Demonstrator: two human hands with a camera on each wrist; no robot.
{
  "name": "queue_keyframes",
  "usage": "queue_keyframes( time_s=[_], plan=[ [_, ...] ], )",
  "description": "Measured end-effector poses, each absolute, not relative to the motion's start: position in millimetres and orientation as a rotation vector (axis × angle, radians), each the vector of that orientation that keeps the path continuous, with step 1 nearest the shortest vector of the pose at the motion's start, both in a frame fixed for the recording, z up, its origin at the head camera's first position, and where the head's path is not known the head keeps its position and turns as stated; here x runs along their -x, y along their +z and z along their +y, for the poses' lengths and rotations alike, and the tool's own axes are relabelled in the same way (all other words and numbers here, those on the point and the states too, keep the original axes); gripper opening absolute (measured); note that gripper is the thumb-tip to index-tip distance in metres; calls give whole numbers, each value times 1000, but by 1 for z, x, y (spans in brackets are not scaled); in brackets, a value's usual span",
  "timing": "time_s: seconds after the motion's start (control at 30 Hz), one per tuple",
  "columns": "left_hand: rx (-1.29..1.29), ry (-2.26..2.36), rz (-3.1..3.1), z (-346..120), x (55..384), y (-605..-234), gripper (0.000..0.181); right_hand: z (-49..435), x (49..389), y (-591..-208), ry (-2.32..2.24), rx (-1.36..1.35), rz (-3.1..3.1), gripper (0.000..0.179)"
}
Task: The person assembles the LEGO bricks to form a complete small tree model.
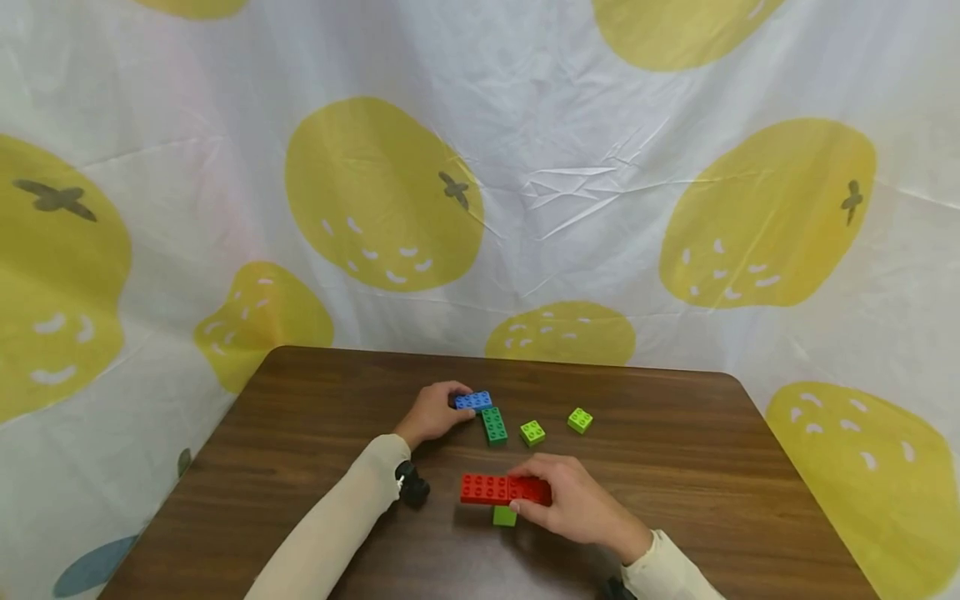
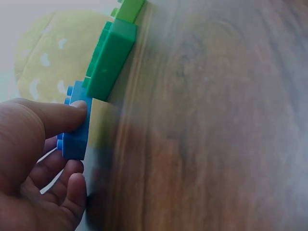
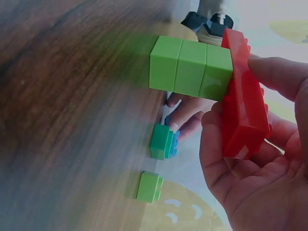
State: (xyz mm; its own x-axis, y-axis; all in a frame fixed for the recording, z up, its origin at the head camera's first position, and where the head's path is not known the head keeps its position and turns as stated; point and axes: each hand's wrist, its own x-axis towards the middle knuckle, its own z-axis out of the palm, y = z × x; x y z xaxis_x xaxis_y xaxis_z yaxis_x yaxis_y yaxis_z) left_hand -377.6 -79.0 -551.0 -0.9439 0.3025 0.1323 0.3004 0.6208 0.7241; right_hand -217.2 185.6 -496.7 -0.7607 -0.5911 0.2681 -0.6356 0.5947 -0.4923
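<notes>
My left hand (image 1: 433, 414) pinches a blue toy building brick (image 1: 474, 402) between thumb and fingers, far side of the table. In the left wrist view the blue brick (image 2: 76, 130) is held close over the tabletop, its studs facing up. A dark green brick (image 1: 494, 425) lies right by it. Nearer the body, my right hand (image 1: 573, 498) grips the right part of a long red brick piece (image 1: 483, 489), thumb on the near side. That red piece sits across the top of an upright stack of light green bricks (image 3: 190, 67).
Two small light green bricks, a nearer one (image 1: 532, 432) and a farther one (image 1: 580, 420), lie right of the dark green brick. The brown wooden table (image 1: 675, 467) ends at a white curtain (image 1: 525, 250) printed with yellow fruit.
</notes>
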Motion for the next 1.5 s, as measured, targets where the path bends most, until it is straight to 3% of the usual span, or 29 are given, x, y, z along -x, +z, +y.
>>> queue_keyframes(
  time_s=[0.57, 1.1, 1.5],
  plan=[
    [-491, 1300, 2845, -99, 356, -521, 37, 186, 217, -498, 862, -1039, -2721, 32],
    [-864, 1331, 2763, -100, 290, -479, 40, 186, 217, -498, 928, -1025, -2750, 32],
    [-1093, 1277, 2590, -88, 255, -472, 39, 190, 215, -497, 954, -1019, -2719, 31]
  ],
)
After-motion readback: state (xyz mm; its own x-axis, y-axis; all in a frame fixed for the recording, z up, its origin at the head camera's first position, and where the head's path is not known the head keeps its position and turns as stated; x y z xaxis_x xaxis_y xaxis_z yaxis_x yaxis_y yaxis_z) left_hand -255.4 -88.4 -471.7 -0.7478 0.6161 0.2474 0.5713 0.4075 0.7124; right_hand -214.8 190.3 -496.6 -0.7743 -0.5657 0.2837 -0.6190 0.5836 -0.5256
